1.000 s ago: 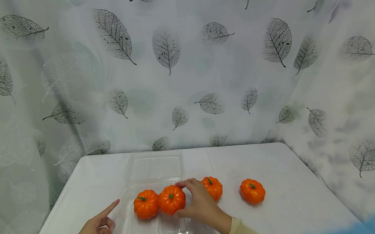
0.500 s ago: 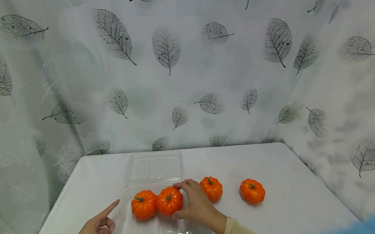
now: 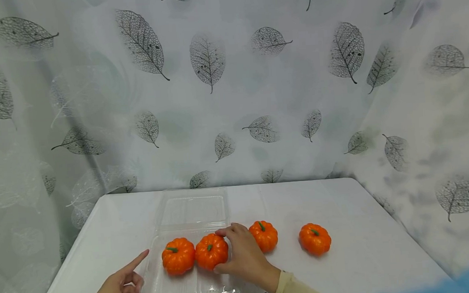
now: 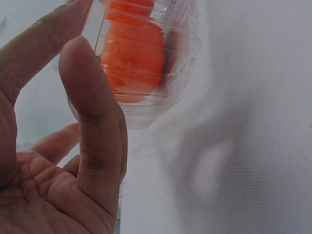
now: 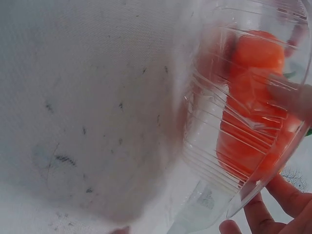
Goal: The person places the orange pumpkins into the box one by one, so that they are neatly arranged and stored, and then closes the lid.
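Note:
Two small orange pumpkins sit side by side in a clear plastic clamshell container (image 3: pixel 174 290) whose lid lies folded back. My right hand (image 3: pixel 247 255) grips the right pumpkin (image 3: pixel 211 252), thumb at its front and fingers at its back. Against it stands the left pumpkin (image 3: pixel 178 257), green stem up. Beside the container's left edge is my left hand (image 3: pixel 120 290), index finger stretched out and the other fingers loosely bent. In the left wrist view its fingers (image 4: pixel 97 131) overlap the container's wall. Orange also shows through the clear side in the right wrist view.
Two more orange pumpkins rest on the white table (image 3: pixel 367 268): a nearer pumpkin (image 3: pixel 264 236) just behind my right hand and a farther pumpkin (image 3: pixel 315 239) to the right. The clear lid (image 3: pixel 194 210) reaches toward the table's back edge. A leaf-print curtain (image 3: pixel 231 97) surrounds the table.
My right hand has moved slightly left with its pumpkin, and the left pumpkin has shifted left along with it. The left hand has stayed where it was.

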The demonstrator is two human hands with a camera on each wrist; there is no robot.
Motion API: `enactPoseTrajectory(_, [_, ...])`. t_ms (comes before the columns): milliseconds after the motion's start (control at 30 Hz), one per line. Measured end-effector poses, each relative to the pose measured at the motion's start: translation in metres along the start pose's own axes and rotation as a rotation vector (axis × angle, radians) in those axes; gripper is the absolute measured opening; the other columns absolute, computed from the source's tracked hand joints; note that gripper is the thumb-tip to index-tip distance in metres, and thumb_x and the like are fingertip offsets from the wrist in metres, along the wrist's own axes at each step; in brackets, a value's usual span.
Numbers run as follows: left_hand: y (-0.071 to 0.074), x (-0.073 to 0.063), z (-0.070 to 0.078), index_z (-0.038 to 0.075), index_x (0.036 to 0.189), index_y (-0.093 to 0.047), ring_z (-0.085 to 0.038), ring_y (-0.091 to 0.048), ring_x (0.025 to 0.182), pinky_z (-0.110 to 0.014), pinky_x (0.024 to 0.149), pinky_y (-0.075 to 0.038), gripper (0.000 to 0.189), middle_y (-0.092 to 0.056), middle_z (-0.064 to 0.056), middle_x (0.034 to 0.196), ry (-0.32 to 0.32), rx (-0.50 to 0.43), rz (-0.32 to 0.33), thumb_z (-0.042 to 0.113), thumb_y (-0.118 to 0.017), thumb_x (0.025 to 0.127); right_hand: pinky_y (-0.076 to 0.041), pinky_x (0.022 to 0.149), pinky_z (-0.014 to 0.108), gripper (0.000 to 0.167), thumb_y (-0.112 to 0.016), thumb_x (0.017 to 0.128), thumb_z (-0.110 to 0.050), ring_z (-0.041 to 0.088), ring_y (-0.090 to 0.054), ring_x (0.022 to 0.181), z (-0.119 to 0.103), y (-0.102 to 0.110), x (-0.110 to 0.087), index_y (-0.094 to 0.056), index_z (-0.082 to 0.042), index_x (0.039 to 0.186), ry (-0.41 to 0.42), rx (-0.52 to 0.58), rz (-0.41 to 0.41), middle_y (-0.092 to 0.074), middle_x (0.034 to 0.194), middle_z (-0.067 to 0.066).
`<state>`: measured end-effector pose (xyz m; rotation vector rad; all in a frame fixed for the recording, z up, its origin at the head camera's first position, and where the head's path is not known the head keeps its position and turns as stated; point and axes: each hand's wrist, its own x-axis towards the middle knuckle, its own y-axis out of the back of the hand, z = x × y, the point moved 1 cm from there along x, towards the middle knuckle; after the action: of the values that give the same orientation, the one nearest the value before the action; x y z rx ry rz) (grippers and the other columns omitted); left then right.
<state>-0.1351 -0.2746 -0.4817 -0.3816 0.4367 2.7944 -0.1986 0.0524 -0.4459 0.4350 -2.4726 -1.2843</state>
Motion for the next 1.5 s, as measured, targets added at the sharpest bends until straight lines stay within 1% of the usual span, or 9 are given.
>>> enactPoseTrajectory(233, [0.0,-0.001,-0.001,0.006,0.162,-0.012,-0.011,-0.048,0.06,-0.021,0.053,-0.044,0.11,-0.047,-0.005,0.085,-0.009,-0.009,-0.005,0.016,-0.086,0.081,-0.034,0.112,0.056,0.074,-0.093,0.068,-0.036,0.034,-0.043,0.137,0.002,-0.004,0.003,-0.064,-0.016,0.133,0.038,-0.098,-0.008,-0.062,0.132,0.002])
enactPoseTrajectory(367, [0.0,0.0,-0.002,0.007,0.162,-0.012,-0.01,-0.048,0.06,-0.023,0.053,-0.046,0.11,-0.047,-0.005,0.086,-0.022,-0.019,-0.01,0.016,-0.086,0.082,-0.032,0.114,0.052,0.072,-0.092,0.069,-0.036,0.032,-0.045,0.135,0.002,-0.005,0.005,-0.065,-0.014,0.131,0.067,-0.177,-0.005,-0.064,0.13,0.001])
enactPoseTrajectory(500, [0.001,0.0,-0.002,0.007,0.162,-0.012,-0.01,-0.048,0.059,-0.025,0.054,-0.049,0.109,-0.047,-0.006,0.086,-0.034,-0.02,-0.014,0.015,-0.085,0.082,-0.033,0.113,0.05,0.07,-0.092,0.069,-0.038,0.03,-0.049,0.131,0.001,-0.004,0.006,-0.066,-0.014,0.129,0.09,-0.259,0.007,-0.064,0.126,0.0])
enactPoseTrajectory(733, [0.001,0.001,-0.003,0.007,0.162,-0.012,-0.012,-0.048,0.059,-0.026,0.054,-0.05,0.109,-0.048,-0.006,0.086,-0.013,0.008,-0.001,0.018,-0.086,0.082,-0.038,0.11,0.048,0.071,-0.093,0.068,-0.038,0.028,-0.052,0.121,-0.003,-0.004,0.004,-0.067,-0.014,0.13,0.106,-0.273,0.043,-0.059,0.122,0.002])
enactPoseTrajectory(1000, [0.001,0.001,-0.004,0.007,0.162,-0.012,-0.012,-0.048,0.06,-0.026,0.054,-0.05,0.109,-0.048,-0.006,0.086,-0.003,0.013,0.004,0.018,-0.086,0.082,-0.038,0.109,0.049,0.069,-0.09,0.069,-0.038,0.028,-0.051,0.122,-0.003,-0.006,0.003,-0.066,-0.014,0.13,0.088,-0.285,0.041,-0.057,0.123,0.002])
enactPoseTrajectory(1167, [0.0,0.0,-0.002,0.006,0.162,-0.012,-0.012,-0.048,0.06,-0.026,0.054,-0.05,0.11,-0.048,-0.006,0.086,0.003,0.011,0.007,0.018,-0.086,0.082,-0.039,0.108,0.05,0.07,-0.09,0.068,-0.033,0.029,-0.05,0.124,-0.002,-0.007,0.001,-0.066,-0.012,0.13,0.083,-0.265,0.051,-0.057,0.124,0.003])
enactPoseTrajectory(1267, [-0.001,0.0,-0.001,0.006,0.162,-0.012,-0.012,-0.049,0.06,-0.025,0.054,-0.049,0.11,-0.048,-0.006,0.086,0.004,0.009,0.009,0.018,-0.086,0.081,-0.04,0.108,0.05,0.07,-0.089,0.068,-0.031,0.029,-0.049,0.124,-0.003,-0.006,-0.001,-0.065,-0.012,0.131,0.072,-0.226,0.059,-0.055,0.127,0.003])
enactPoseTrajectory(1367, [-0.001,0.0,-0.002,0.006,0.162,-0.013,-0.013,-0.049,0.06,-0.024,0.054,-0.048,0.11,-0.048,-0.006,0.086,0.008,0.014,0.013,0.019,-0.087,0.081,-0.042,0.106,0.049,0.068,-0.086,0.072,-0.031,0.029,-0.048,0.125,-0.004,-0.003,-0.004,-0.064,-0.012,0.134,0.06,-0.135,0.074,-0.052,0.132,0.003])
enactPoseTrajectory(1500, [0.0,0.001,-0.004,0.006,0.162,-0.013,-0.013,-0.048,0.06,-0.025,0.054,-0.049,0.11,-0.049,-0.006,0.086,0.011,0.028,0.017,0.02,-0.087,0.081,-0.046,0.102,0.05,0.065,-0.081,0.077,-0.028,0.028,-0.047,0.127,-0.004,0.006,-0.009,-0.061,-0.012,0.137,0.059,0.019,0.114,-0.046,0.139,0.005])
